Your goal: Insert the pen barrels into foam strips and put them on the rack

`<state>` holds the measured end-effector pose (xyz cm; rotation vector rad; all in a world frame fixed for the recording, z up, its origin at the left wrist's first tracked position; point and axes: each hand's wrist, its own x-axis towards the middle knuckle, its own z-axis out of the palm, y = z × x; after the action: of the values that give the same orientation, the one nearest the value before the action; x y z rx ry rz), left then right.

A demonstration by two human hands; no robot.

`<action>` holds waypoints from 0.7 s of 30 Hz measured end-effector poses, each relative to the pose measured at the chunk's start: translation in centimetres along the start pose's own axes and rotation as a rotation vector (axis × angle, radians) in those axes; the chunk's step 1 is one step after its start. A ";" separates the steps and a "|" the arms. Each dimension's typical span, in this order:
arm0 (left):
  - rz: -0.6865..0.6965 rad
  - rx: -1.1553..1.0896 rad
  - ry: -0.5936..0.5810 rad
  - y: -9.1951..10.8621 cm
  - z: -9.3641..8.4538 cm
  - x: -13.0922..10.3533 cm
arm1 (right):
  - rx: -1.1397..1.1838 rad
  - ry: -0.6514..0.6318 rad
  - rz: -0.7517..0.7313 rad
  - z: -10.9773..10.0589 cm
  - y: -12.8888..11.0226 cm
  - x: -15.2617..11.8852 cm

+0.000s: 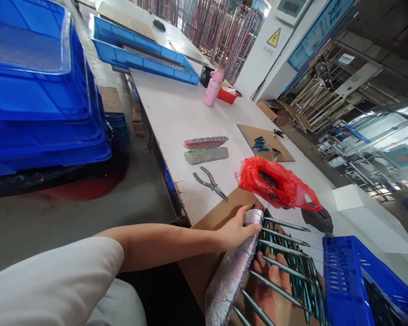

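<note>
My left hand (236, 232) grips the upper end of a long foil-covered block (233, 276), thumb across its top face. Several slim, tapered, teal-grey metallic pieces (282, 246) stick out sideways from the block's right edge, with thin wires at their far ends. My right hand (274, 283) is beneath and between these pieces, palm up, with fingers curled; what they pinch is hidden. Beside it, many similar dark teal pieces (301, 280) lie in a pile on brown cardboard (221, 213).
Pliers (211, 182), a greenish-silver block (206, 155) and a pink block (206, 142) lie ahead on the white table (177, 113). A red plastic bag (289, 181) and a blue basket (343, 280) stand right. Blue bins (44, 104) are stacked left; a pink bottle (213, 88) stands farther back.
</note>
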<state>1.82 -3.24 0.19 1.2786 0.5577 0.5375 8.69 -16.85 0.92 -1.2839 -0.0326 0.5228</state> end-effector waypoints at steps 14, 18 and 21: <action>0.008 0.067 0.023 -0.1 0.3 -0.1 | 0.004 -0.010 0.093 -0.5 0.7 1.0; 0.024 0.088 -0.038 0.3 -0.2 -0.4 | 0.065 -0.004 0.138 -0.1 0.4 0.5; -0.007 0.078 -0.092 0.3 -0.5 -0.4 | 0.092 -0.015 0.142 0.1 0.2 0.2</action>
<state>1.16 -3.11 0.45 1.3676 0.5101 0.4521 8.77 -16.66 0.74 -1.1975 0.0703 0.6484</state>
